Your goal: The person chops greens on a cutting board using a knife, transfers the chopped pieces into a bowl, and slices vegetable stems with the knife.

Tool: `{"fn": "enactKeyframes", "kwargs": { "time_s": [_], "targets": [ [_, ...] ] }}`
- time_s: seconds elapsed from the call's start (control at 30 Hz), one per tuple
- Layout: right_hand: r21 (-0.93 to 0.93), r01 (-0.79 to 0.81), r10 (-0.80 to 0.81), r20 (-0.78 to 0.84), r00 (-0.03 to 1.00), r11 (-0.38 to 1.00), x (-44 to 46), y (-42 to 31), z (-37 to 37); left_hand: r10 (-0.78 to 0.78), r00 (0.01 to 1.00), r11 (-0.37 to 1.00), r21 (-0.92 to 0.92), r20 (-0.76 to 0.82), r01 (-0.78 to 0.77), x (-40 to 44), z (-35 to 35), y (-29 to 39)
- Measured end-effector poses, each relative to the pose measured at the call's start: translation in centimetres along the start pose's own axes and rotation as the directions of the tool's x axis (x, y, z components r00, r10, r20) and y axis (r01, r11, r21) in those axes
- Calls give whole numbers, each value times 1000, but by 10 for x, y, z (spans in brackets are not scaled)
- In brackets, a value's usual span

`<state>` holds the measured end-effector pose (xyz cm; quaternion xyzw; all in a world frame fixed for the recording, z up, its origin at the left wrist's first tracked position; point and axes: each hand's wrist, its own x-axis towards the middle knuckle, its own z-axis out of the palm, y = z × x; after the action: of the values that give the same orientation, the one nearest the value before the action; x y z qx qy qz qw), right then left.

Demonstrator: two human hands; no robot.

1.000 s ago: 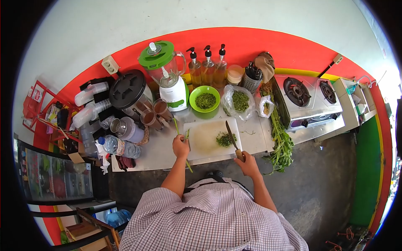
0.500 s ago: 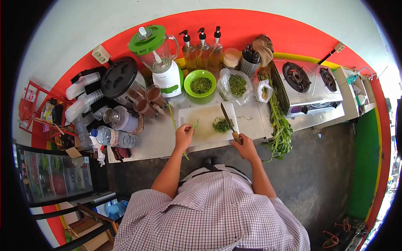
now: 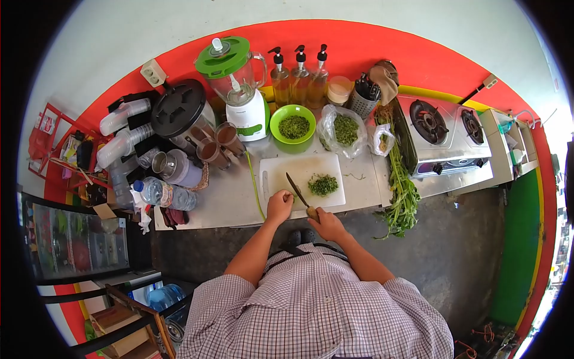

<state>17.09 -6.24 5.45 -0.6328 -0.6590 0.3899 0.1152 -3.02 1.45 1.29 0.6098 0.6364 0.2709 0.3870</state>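
My right hand [image 3: 326,224] is closed round the wooden handle of a knife [image 3: 295,186], its dark blade slanting up and left over the white cutting board [image 3: 276,170]. My left hand [image 3: 279,207] is closed at the board's near left edge, close to the blade. A bit of green herb shows at its fingertips, mostly hidden. Chopped green herbs [image 3: 323,185] lie heaped on the board, right of the knife. Left of the board a long thin green stalk [image 3: 255,184] lies on the table.
Behind the board stand a green bowl [image 3: 278,136] and a plastic bag [image 3: 327,124], both with chopped greens. A blender [image 3: 247,116] and pump bottles [image 3: 300,81] are farther back. Leafy stalks [image 3: 402,194] overhang the table edge beside a gas stove [image 3: 449,157]. Bottles and cups crowd the left.
My right hand has brought the knife leftward, from beside the chopped herbs to near my left hand. My left hand has moved slightly right and nearer to me. The view has shifted a little.
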Motion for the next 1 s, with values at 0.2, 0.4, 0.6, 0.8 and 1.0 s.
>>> {"fn": "enactKeyframes", "kwargs": {
  "time_s": [0.2, 0.4, 0.6, 0.8, 1.0],
  "targets": [
    [-104, -81, 82, -1, 997, 991, -3, 0, -1, -96, 995, 991, -88, 28, 98, -1, -4, 5],
    [-102, -127, 122, -57, 991, 987, -6, 5, -7, -82, 996, 972, -218, 29, 87, 0, 1, -9],
    [-94, -134, 129, -56, 990, 986, -12, 9, -14, -55, 994, 981, -191, -99, 35, 4, -9, -29],
    [-46, -64, 62, -61, 996, 997, -14, 10, -12, -159, 986, 930, -326, 56, 169, 9, -15, -22],
    [-21, -26, 24, -90, 996, 999, -11, 3, -15, -19, 960, 862, -482, 278, 157, 9, -15, 30]
  ]
}}
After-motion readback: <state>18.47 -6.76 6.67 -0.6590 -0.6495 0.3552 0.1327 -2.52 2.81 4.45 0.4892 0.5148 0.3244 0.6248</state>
